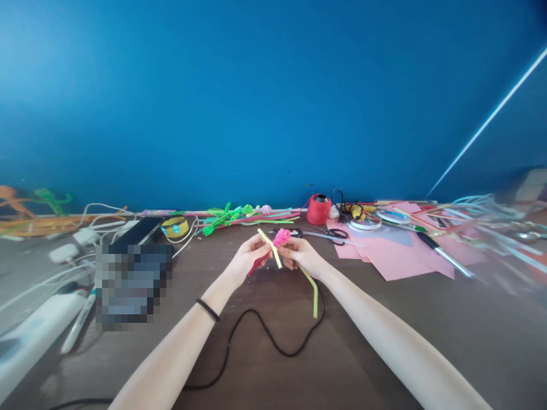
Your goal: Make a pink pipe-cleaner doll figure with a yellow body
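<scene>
Above the middle of the table my two hands meet, fingers pinched. Between them is a coiled pink pipe-cleaner flower [282,237]. My left hand [251,253] is closed on it just below the coil, where a darker pink stem [257,264] shows under the fingers. A yellow-green pipe cleaner [315,299] crosses in front of the flower; its short end slants across my left fingertips and its long end hangs below my right hand [302,254]. That hand is closed on this strip beside the coil. The fingertips partly hide where the strip and flower meet.
Pipe cleaners [256,217] and green twisted shapes lie by the blue wall. Right of them are a red thread spool [318,210], black scissors [338,233] and pink paper [397,259]. Cables and a power strip [40,336] fill the left; a black cord [265,330] curves in front.
</scene>
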The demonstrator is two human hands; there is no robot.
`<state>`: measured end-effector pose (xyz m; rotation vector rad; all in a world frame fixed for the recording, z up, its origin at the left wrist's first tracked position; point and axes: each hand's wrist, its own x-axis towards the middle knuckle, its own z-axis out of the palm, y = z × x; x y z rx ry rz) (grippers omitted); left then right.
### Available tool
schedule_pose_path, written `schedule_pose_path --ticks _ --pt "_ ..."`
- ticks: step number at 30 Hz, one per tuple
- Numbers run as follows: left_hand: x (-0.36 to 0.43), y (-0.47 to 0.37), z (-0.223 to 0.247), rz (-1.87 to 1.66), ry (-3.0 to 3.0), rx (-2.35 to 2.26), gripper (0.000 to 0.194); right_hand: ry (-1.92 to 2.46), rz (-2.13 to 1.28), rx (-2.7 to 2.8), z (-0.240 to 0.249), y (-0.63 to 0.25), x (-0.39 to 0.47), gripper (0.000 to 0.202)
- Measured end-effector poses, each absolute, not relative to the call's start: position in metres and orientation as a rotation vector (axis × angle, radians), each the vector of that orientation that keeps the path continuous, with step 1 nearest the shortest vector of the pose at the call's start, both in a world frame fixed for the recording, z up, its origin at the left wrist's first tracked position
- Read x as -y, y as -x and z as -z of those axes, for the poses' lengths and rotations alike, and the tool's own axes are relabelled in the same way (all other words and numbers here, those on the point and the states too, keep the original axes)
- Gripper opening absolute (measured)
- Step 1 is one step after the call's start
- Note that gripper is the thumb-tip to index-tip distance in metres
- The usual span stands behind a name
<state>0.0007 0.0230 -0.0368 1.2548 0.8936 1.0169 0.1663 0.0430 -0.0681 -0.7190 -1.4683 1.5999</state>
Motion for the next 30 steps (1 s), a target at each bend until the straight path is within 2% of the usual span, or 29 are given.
schedule_pose_path --ticks 4,8,17,26,30 --pt "-0.02 -0.002 0.031 -0.919 -1.317 -0.856 0.021 0.79 -1.558 1.572 0.062 -0.175 -0.046 0.022" --pt "-0.019 -0.002 0.032 -0.779 -1.414 -0.834 0.019 0.893 -1.477 1.777 0.055 -0.184 -0.049 0.009" --pt "-0.014 -0.005 0.032 -0.475 -1.709 -0.95 0.016 0.998 -1.074 2.307 0.022 -0.19 -0.043 0.016" --pt "-0.006 -0.012 0.03 -0.452 -1.931 -1.159 0.012 1.416 -0.814 2.374 0.014 -0.186 -0.035 0.014" --pt "-0.003 -0.014 0.026 -0.423 -2.058 -1.288 0.012 1.437 -0.75 2.344 0.009 -0.186 -0.032 0.014"
